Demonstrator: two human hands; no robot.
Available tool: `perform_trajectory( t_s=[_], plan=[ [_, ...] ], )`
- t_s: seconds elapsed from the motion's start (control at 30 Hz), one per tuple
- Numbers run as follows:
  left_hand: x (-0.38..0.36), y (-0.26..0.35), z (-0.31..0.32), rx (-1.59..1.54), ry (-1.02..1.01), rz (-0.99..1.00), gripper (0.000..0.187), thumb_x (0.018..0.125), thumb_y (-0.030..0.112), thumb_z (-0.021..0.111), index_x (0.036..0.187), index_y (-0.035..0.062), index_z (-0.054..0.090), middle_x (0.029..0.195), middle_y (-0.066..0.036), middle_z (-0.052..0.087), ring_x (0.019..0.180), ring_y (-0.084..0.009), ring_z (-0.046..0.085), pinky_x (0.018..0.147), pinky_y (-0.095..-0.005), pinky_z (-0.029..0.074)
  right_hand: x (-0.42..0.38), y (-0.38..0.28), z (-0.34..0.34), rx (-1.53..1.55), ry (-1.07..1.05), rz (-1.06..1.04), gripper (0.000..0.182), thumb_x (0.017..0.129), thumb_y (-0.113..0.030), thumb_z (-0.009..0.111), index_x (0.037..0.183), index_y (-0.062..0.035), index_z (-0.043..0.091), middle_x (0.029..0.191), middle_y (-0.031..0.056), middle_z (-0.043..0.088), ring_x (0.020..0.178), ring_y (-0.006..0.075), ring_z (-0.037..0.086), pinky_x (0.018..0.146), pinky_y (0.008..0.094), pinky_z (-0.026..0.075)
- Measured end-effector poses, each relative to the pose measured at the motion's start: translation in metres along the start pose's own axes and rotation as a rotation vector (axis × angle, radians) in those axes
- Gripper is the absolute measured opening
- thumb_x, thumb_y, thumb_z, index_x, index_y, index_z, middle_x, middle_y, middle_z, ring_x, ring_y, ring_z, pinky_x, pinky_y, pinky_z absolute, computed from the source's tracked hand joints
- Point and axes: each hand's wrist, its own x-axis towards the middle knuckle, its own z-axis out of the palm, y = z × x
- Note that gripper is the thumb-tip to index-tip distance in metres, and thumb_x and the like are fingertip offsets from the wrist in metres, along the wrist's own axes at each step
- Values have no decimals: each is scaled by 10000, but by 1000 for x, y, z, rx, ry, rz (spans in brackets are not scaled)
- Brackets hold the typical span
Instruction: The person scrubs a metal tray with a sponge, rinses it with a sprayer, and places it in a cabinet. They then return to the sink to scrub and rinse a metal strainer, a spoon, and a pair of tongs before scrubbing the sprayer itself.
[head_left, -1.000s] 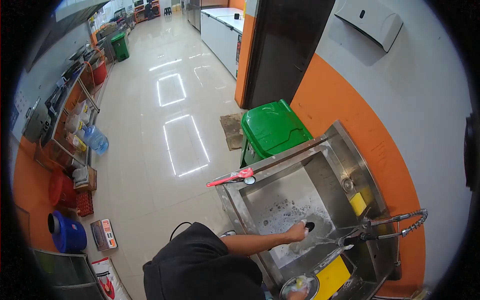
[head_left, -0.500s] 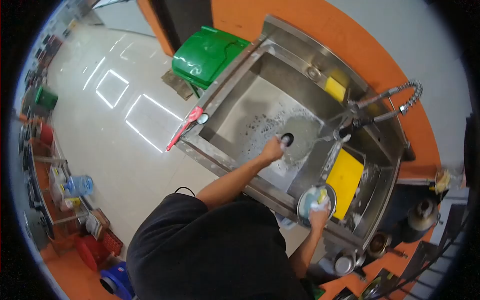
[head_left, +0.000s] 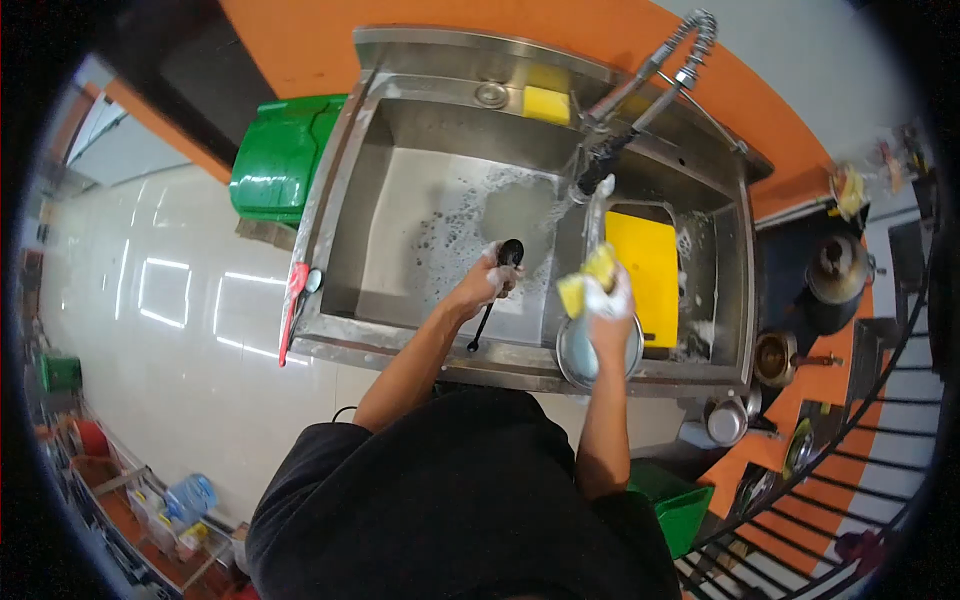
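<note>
Over the left basin of the steel sink (head_left: 345,240), my left hand (head_left: 485,282) is closed around a black ladle-like utensil (head_left: 511,252). Its rounded head points up and its thin handle hangs below the fist. Suds cover some of my fingers. My right hand (head_left: 612,312), also foamy, grips a yellow sponge (head_left: 600,264). Beneath that hand, a round metal bowl (head_left: 577,352) with pale, cloudy liquid sits at the sink's front edge.
A yellow board (head_left: 645,270) lies across the right basin. The spring faucet (head_left: 600,165) stands behind the divider. A red spatula (head_left: 296,290) rests on the left rim, near a green bin (head_left: 285,160). Pots (head_left: 838,270) stand at the right.
My right hand has lifted the sponge out of the bowl toward the basin. My left hand has brought the black utensil nearer the front edge. The head view has turned.
</note>
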Motion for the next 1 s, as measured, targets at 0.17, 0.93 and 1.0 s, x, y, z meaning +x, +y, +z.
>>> perform_trajectory(
  t_s=[0.17, 0.93, 1.0],
  plan=[
    [8, -7, 11, 225, -330, -52, 469, 769, 9, 551, 1236, 20, 514, 965, -53, 586, 819, -121, 540, 701, -280, 461, 24, 37, 81, -161, -154, -280, 341, 820, -144, 702, 1104, 18, 603, 956, 192, 669, 883, 322, 662, 770, 393, 512],
    [28, -9, 10, 122, 240, 497, 241, 897, 107, 543, 1098, -16, 593, 943, -81, 664, 841, -192, 643, 769, -341, 514, 30, 11, 129, 1139, 232, 453, 187, 986, -257, 501, 1011, -72, 517, 843, 88, 599, 792, 257, 662, 684, 400, 567],
    [33, -8, 5, -421, 401, 242, 183, 932, 116, 514, 1038, -7, 599, 947, -72, 642, 845, -196, 641, 775, -335, 521, 25, 30, 132, 1016, 180, 367, 162, 980, -233, 505, 1021, -77, 520, 867, 94, 609, 803, 264, 666, 700, 422, 568]
  ],
)
